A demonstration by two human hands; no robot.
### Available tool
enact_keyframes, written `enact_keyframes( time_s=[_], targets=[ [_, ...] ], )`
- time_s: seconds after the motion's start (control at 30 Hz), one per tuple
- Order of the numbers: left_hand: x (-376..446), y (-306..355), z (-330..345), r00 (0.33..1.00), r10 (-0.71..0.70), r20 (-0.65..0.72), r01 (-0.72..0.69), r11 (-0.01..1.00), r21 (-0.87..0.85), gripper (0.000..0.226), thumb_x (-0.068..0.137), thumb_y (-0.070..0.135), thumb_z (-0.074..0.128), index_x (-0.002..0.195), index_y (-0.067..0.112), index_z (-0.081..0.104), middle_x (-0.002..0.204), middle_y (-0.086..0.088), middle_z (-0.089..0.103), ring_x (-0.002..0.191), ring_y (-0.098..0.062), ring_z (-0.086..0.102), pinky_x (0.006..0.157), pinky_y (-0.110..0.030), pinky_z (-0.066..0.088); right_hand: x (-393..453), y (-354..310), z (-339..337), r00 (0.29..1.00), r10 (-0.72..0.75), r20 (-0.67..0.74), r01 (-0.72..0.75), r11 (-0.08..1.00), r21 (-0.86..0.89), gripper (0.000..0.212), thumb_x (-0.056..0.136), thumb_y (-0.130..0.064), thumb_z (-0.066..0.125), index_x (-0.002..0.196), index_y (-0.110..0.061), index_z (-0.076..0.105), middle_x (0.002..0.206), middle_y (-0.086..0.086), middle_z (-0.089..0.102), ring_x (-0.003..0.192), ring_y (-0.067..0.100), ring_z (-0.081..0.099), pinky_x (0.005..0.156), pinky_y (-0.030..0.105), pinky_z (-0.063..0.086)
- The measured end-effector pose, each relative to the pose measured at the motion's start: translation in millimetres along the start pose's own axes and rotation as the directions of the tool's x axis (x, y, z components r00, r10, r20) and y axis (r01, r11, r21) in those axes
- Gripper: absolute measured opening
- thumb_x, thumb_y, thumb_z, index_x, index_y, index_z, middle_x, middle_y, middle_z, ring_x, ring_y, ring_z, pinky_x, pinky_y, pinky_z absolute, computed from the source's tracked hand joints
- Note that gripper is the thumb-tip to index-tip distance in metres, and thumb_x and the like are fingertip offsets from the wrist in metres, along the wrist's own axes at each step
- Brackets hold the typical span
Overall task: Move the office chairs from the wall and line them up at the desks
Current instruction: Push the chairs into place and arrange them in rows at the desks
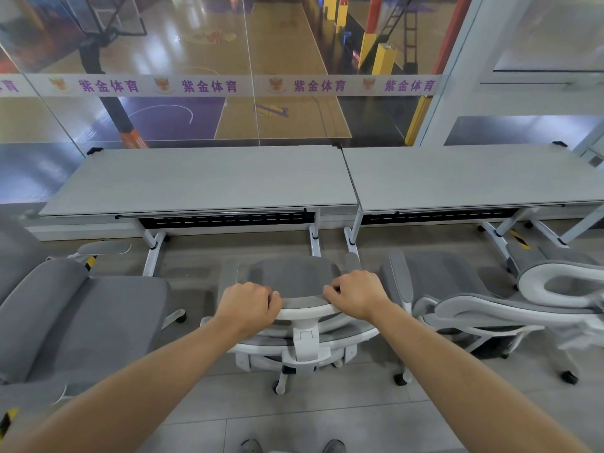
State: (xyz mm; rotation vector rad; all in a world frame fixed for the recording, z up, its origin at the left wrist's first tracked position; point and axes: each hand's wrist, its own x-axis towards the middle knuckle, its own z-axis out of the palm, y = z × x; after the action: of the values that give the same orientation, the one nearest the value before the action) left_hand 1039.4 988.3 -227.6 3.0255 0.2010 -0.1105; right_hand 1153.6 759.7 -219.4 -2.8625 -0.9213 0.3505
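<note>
white band (228, 86) on glass wall, purple "紫金体育" repeated, fox crests between

Your left hand (249, 305) and right hand (356, 294) both grip the top edge of the middle chair (294, 279), fingers curled over its grey headrest, one hand at each end. That chair faces the left desk (202, 181), its seat near the desk's right legs. A second desk, the right desk (464, 178), butts against the first. To your right stands another grey-and-white chair (457, 282), close beside the one you hold. At your left sits a wider grey chair (81, 315). Beyond the desks, a glass wall (196, 86) with a purple-lettered band overlooks a basketball court (277, 60).
</note>
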Motion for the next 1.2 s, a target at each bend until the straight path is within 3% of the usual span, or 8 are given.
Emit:
enact_keyframes(
  time_s=[0.27, 0.47, 0.7, 0.83, 0.93, 1.03, 1.2],
  targets=[
    [-1, -1, -4, 1.0, 0.005, -0.005, -0.005, 1.0, -0.001, 0.045, 0.098, 0.038, 0.03, 0.06, 0.019, 0.046, 0.053, 0.004, 0.049, 0.048, -0.013, 0.045, 0.047, -0.026, 0.031, -1, -2, 0, 1.0, 0.019, 0.019, -0.019, 1.0, 0.008, 0.05, 0.09, -0.05, 0.035, 0.059, -0.019, 0.058, 0.051, -0.002, 0.049, 0.052, 0.018, 0.045, 0.056, 0.032, 0.046],
    [0, -1, -5, 1.0, 0.001, -0.018, -0.002, 1.0, -0.02, 0.045, 0.098, 0.038, 0.031, 0.059, 0.019, 0.045, 0.054, 0.004, 0.05, 0.047, -0.011, 0.044, 0.047, -0.025, 0.031, -1, -3, -1, 1.0, 0.02, 0.021, -0.021, 1.0, 0.01, 0.049, 0.091, -0.049, 0.034, 0.059, -0.019, 0.057, 0.053, 0.001, 0.053, 0.053, 0.019, 0.048, 0.057, 0.032, 0.046],
    [2, -9, -3, 0.998, 0.041, -0.048, -0.043, 0.998, -0.043, 0.044, 0.097, 0.041, 0.029, 0.063, 0.021, 0.048, 0.06, 0.004, 0.054, 0.054, -0.012, 0.052, 0.049, -0.026, 0.037, 3, -3, -6, 0.996, -0.003, 0.093, 0.0, 0.999, 0.035, 0.05, 0.095, -0.054, 0.03, 0.077, -0.024, 0.067, 0.068, -0.001, 0.067, 0.067, 0.018, 0.062, 0.065, 0.032, 0.053],
    [4, -15, -10, 0.998, 0.027, -0.056, -0.035, 0.989, -0.146, 0.036, 0.097, 0.041, 0.03, 0.08, 0.029, 0.059, 0.077, 0.012, 0.062, 0.067, -0.008, 0.056, 0.057, -0.027, 0.043, 17, -12, -14, 0.992, 0.002, 0.13, -0.017, 0.993, 0.117, 0.051, 0.098, -0.059, 0.028, 0.103, -0.028, 0.068, 0.09, -0.006, 0.069, 0.083, 0.018, 0.063, 0.074, 0.034, 0.052],
    [1, -32, -19, 0.997, -0.018, -0.072, 0.003, 0.978, -0.207, 0.031, 0.098, 0.038, 0.03, 0.077, 0.031, 0.052, 0.073, 0.012, 0.056, 0.066, -0.01, 0.052, 0.056, -0.029, 0.037, 36, -36, -21, 0.992, -0.036, 0.124, 0.023, 0.994, 0.104, 0.052, 0.099, -0.059, 0.027, 0.113, -0.028, 0.066, 0.109, -0.001, 0.069, 0.097, 0.023, 0.062, 0.081, 0.038, 0.052],
    [-10, -63, -24, 0.992, -0.092, -0.091, 0.067, 0.967, -0.245, 0.034, 0.099, 0.033, 0.031, 0.067, 0.029, 0.038, 0.066, 0.008, 0.049, 0.061, -0.011, 0.047, 0.055, -0.03, 0.031, 55, -79, -24, 0.991, -0.083, 0.107, 0.074, 0.994, 0.086, 0.046, 0.101, -0.055, 0.028, 0.1, -0.025, 0.064, 0.106, 0.003, 0.069, 0.098, 0.027, 0.062, 0.084, 0.04, 0.052],
    [-43, -156, -16, 0.981, -0.178, -0.083, 0.158, 0.966, -0.205, 0.04, 0.099, 0.041, 0.025, 0.08, 0.021, 0.054, 0.079, 0.006, 0.059, 0.073, -0.018, 0.056, 0.063, -0.032, 0.043, 81, -181, -18, 0.981, -0.182, 0.07, 0.179, 0.982, 0.055, 0.04, 0.104, -0.046, 0.031, 0.087, -0.02, 0.057, 0.096, 0.005, 0.066, 0.091, 0.029, 0.062, 0.076, 0.038, 0.05]
  ],
)
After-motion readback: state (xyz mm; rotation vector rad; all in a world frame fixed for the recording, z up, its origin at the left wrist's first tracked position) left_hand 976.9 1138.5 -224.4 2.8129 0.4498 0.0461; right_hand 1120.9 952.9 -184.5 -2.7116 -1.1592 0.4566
